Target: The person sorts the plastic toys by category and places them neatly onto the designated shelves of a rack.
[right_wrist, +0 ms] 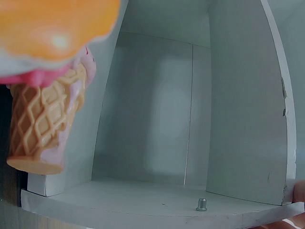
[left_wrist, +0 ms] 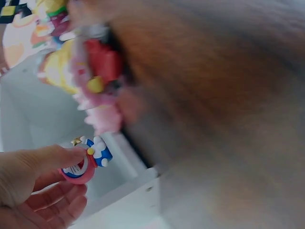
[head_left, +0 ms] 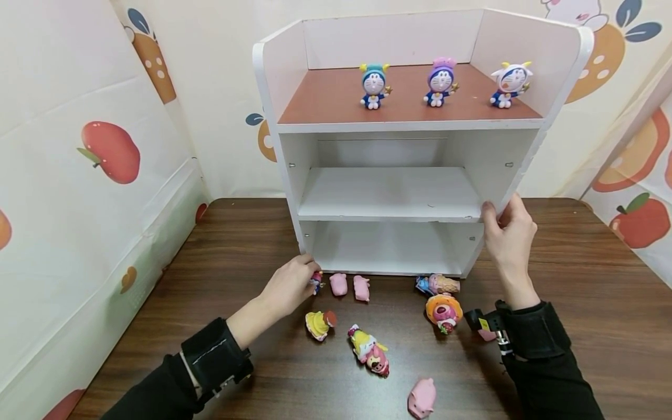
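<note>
My left hand [head_left: 291, 283] pinches a small blue-and-white cat figurine [left_wrist: 99, 152] with a pinkish-red hood and a gold star, held between thumb and fingers at the shelf's lower left corner. In the left wrist view the thumb covers part of it. My right hand [head_left: 508, 239] grips the right side edge of the white shelf unit [head_left: 388, 192], level with its middle board. On the brown top level stand three similar figurines: one in a teal hood [head_left: 374, 86], one in purple [head_left: 441, 83] and one in white [head_left: 510, 85].
Before the shelf on the dark wooden table [head_left: 252, 239] lie two small pink pigs [head_left: 338, 284], a yellow-dressed figure [head_left: 318, 324], a yellow-and-pink figure [head_left: 370, 351], an orange-hatted figure [head_left: 444, 312] and an ice-cream-cone figure [head_left: 443, 284]. A larger pig [head_left: 422, 398] lies nearer me.
</note>
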`<move>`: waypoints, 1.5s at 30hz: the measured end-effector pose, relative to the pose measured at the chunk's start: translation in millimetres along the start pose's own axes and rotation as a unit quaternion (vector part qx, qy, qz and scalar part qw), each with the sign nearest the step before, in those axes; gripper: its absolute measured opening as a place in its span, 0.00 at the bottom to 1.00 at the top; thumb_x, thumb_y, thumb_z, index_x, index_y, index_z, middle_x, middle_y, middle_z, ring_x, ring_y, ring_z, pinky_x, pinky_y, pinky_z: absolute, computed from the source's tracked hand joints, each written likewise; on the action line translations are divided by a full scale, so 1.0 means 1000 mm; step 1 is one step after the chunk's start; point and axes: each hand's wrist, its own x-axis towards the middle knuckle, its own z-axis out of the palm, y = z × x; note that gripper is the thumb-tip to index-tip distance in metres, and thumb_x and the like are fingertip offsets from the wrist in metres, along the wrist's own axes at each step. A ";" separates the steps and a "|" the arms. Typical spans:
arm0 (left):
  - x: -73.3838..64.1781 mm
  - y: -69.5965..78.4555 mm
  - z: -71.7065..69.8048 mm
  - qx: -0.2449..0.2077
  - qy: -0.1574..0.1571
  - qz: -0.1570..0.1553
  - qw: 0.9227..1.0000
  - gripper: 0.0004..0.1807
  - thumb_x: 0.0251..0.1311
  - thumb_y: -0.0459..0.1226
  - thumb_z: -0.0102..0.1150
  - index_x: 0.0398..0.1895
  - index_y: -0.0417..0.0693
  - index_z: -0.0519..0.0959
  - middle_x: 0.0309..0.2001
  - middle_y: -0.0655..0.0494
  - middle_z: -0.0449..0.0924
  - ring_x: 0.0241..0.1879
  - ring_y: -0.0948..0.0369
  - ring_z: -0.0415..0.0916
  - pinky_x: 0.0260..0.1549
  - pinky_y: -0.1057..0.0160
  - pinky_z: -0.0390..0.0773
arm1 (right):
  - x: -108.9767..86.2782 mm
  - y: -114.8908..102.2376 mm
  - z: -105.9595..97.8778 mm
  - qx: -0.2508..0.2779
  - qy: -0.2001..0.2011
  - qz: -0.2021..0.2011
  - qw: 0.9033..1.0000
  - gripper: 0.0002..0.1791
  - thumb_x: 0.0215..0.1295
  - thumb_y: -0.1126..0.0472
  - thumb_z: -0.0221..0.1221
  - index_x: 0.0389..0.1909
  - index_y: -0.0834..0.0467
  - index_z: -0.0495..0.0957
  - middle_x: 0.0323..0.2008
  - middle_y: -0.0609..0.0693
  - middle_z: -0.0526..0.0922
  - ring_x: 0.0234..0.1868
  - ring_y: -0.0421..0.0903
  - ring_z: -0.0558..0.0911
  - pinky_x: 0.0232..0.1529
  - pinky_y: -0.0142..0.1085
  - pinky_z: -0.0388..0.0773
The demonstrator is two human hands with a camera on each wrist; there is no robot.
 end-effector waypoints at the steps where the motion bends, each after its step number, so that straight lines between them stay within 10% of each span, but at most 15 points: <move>1: 0.001 0.001 -0.003 -0.002 0.007 -0.001 1.000 0.10 0.39 0.27 0.65 0.28 0.40 0.78 0.28 0.54 0.71 0.31 0.59 0.71 0.28 0.62 0.74 | 0.000 0.000 0.000 0.000 0.000 -0.001 1.000 0.16 0.58 0.66 0.50 0.48 0.66 0.73 0.37 0.64 0.80 0.23 0.19 0.69 0.20 0.14 0.62; 26: 0.014 0.043 -0.103 -0.038 0.163 0.027 0.986 0.12 0.45 0.28 0.64 0.36 0.35 0.78 0.37 0.49 0.74 0.38 0.56 0.70 0.38 0.61 0.73 | -0.001 -0.002 0.001 -0.005 0.006 0.009 1.000 0.15 0.57 0.65 0.50 0.45 0.66 0.74 0.31 0.65 0.80 0.20 0.20 0.68 0.19 0.15 0.62; 45: 0.040 0.054 -0.166 -0.010 0.161 0.036 0.986 0.13 0.48 0.28 0.61 0.38 0.30 0.76 0.37 0.46 0.73 0.37 0.56 0.70 0.38 0.61 0.73 | -0.001 -0.002 0.000 -0.007 0.007 0.006 1.000 0.15 0.58 0.65 0.50 0.45 0.66 0.73 0.29 0.65 0.80 0.19 0.20 0.67 0.18 0.15 0.61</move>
